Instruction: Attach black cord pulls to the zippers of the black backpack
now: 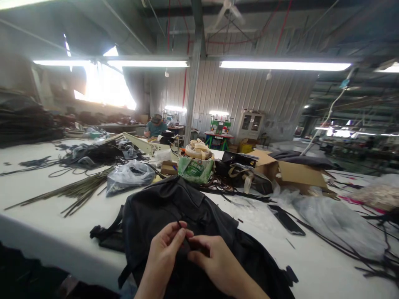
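Observation:
A black backpack (pixel 162 199) lies on the white table in front of me, with its straps spread out to the left. Above its middle, my left hand (pixel 166 245) is closed, thumb and forefinger pinching a thin dark strip (pixel 179 224) whose tip pokes out. My right hand (pixel 215 257) is close beside it, fingers curled and pinched at a dark piece between the two hands. Against the black fabric I cannot make out whether both hands hold the same piece, or whether it is joined to the backpack.
On the table (pixel 93 232) are a bundle of thin rods (pixel 79 189), a plastic bag (pixel 131 176), a green tub with rolled tape (pixel 195 168), an open cardboard box (pixel 301 176), a black phone (pixel 286 220) and clear plastic sheeting (pixel 339 224). Another person (pixel 156 126) sits farther back.

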`<state>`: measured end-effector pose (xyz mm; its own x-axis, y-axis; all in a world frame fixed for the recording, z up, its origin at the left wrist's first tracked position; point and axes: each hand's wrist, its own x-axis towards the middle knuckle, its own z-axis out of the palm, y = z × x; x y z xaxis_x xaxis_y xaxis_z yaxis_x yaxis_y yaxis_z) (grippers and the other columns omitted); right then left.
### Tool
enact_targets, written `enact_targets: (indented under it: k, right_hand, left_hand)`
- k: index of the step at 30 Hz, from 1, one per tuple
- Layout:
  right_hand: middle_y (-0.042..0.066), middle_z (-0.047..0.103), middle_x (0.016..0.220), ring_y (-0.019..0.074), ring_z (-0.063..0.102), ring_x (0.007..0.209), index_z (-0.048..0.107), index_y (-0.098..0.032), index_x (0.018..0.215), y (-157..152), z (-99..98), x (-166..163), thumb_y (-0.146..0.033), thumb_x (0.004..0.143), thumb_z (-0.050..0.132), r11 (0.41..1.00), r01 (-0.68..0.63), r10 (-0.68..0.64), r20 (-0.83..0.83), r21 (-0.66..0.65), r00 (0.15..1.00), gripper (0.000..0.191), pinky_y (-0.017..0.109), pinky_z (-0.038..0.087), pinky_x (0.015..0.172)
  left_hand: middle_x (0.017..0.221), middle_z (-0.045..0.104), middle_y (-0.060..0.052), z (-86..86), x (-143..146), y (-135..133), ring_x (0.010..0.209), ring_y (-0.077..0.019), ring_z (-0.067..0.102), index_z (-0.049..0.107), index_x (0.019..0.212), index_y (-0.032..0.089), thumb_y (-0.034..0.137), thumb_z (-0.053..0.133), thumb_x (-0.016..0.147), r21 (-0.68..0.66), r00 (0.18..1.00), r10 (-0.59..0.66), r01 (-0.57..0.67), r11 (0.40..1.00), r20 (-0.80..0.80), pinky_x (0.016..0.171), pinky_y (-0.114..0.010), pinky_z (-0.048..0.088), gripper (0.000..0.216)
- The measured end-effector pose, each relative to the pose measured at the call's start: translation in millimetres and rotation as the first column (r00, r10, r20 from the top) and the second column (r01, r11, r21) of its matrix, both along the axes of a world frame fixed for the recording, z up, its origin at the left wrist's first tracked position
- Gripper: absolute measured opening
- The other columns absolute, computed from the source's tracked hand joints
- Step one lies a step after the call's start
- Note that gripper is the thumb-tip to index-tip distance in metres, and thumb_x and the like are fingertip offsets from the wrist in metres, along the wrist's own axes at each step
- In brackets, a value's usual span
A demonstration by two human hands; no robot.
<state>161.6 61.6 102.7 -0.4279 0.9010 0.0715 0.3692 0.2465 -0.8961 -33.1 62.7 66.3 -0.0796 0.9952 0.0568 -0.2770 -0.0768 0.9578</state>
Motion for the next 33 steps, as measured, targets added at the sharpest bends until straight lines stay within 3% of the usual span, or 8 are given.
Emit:
enact_targets:
  k: [4, 9, 12, 14, 18, 20, 26, 33]
  right_hand:
    - [-0.001, 0.079, 0.081, 0.0175, 0.065, 0.072, 0.087, -0.021, 0.100, -6, -13.2, -10, -0.031, 0.099, 0.068, 0.998, 0.052, -0.056, 0.087, 0.042, 0.995, 0.022, 0.032, 0.035, 0.066]
    - [0.003, 0.086, 0.091, 0.0254, 0.079, 0.087, 0.089, -0.022, 0.103, -12, -24.3, -6, -0.031, 0.099, 0.069, 0.995, 0.095, -0.099, 0.151, 0.036, 0.984, 0.022, 0.032, 0.045, 0.073]
    - [0.003, 0.088, 0.100, 0.0280, 0.082, 0.098, 0.089, -0.025, 0.116, -16, -26.7, -3, -0.035, 0.101, 0.070, 0.996, 0.089, -0.090, 0.104, 0.023, 0.990, 0.027, 0.033, 0.053, 0.083]
    - [0.004, 0.088, 0.107, 0.0270, 0.081, 0.095, 0.087, -0.027, 0.124, -17, -26.6, 2, -0.038, 0.099, 0.075, 0.993, 0.103, -0.108, 0.082, 0.061, 0.991, 0.031, 0.034, 0.056, 0.083]
    - [0.009, 0.085, 0.116, 0.0290, 0.078, 0.099, 0.085, -0.026, 0.116, -10, -29.5, 26, -0.052, 0.107, 0.066, 0.916, 0.309, -0.324, 0.020, 0.255, 0.946, 0.034, 0.039, 0.059, 0.090]
    - [0.009, 0.084, 0.113, 0.0311, 0.079, 0.105, 0.085, -0.027, 0.111, -5, -35.5, 39, -0.056, 0.109, 0.061, 0.894, 0.356, -0.382, 0.049, 0.274, 0.923, 0.038, 0.042, 0.060, 0.095]
    - [0.007, 0.083, 0.114, 0.0290, 0.079, 0.110, 0.084, -0.028, 0.113, -7, -60.6, 52, -0.052, 0.113, 0.056, 0.920, 0.312, -0.348, 0.129, 0.239, 0.928, 0.037, 0.039, 0.060, 0.098]
    - [0.007, 0.079, 0.122, 0.0282, 0.075, 0.112, 0.080, -0.031, 0.122, -22, -59.3, 34, -0.038, 0.112, 0.062, 0.872, 0.240, -0.360, 0.227, 0.427, 0.905, 0.022, 0.042, 0.058, 0.100]
  left_hand:
    - [0.095, 0.089, -0.010, -6.7, -4, 1, 0.092, -0.0267, 0.079, 0.083, 0.110, 0.018, 0.062, 0.087, 0.090, 0.001, 0.998, 0.046, -0.046, 0.999, -0.040, 0.083, -0.033, 0.056, 0.049]
    - [0.092, 0.089, -0.009, -12.2, -9, 3, 0.091, -0.0253, 0.078, 0.084, 0.102, 0.019, 0.061, 0.090, 0.087, 0.011, 0.988, 0.152, -0.152, 0.988, -0.001, 0.083, -0.031, 0.054, 0.045]
    - [0.095, 0.090, -0.011, -15.2, -9, 6, 0.091, -0.0263, 0.080, 0.085, 0.101, 0.018, 0.060, 0.093, 0.084, -0.029, 0.998, 0.070, -0.070, 0.997, 0.006, 0.083, -0.031, 0.056, 0.046]
    - [0.095, 0.091, -0.013, -18.3, -9, 8, 0.090, -0.0265, 0.081, 0.085, 0.102, 0.017, 0.059, 0.095, 0.082, -0.061, 1.000, 0.022, -0.021, 0.998, 0.014, 0.081, -0.031, 0.057, 0.047]
    - [0.093, 0.090, -0.014, -22.4, -11, 13, 0.087, -0.0262, 0.079, 0.085, 0.102, 0.015, 0.061, 0.094, 0.081, -0.095, 0.997, 0.070, -0.067, 0.993, 0.031, 0.075, -0.031, 0.058, 0.052]
    - [0.093, 0.089, -0.014, -21.9, -11, 15, 0.086, -0.0256, 0.077, 0.085, 0.099, 0.014, 0.063, 0.092, 0.081, -0.110, 0.996, 0.080, -0.076, 0.991, 0.028, 0.072, -0.031, 0.058, 0.053]
    - [0.092, 0.086, -0.013, -18.5, -9, 21, 0.089, -0.0268, 0.077, 0.078, 0.107, 0.013, 0.059, 0.082, 0.085, -0.106, 0.996, 0.085, -0.088, 0.990, -0.035, 0.072, -0.032, 0.059, 0.052]
    - [0.093, 0.088, -0.013, -15.3, -10, 31, 0.089, -0.0272, 0.078, 0.075, 0.110, 0.014, 0.056, 0.080, 0.086, -0.051, 0.994, 0.021, -0.026, 0.998, -0.108, 0.084, -0.037, 0.059, 0.049]
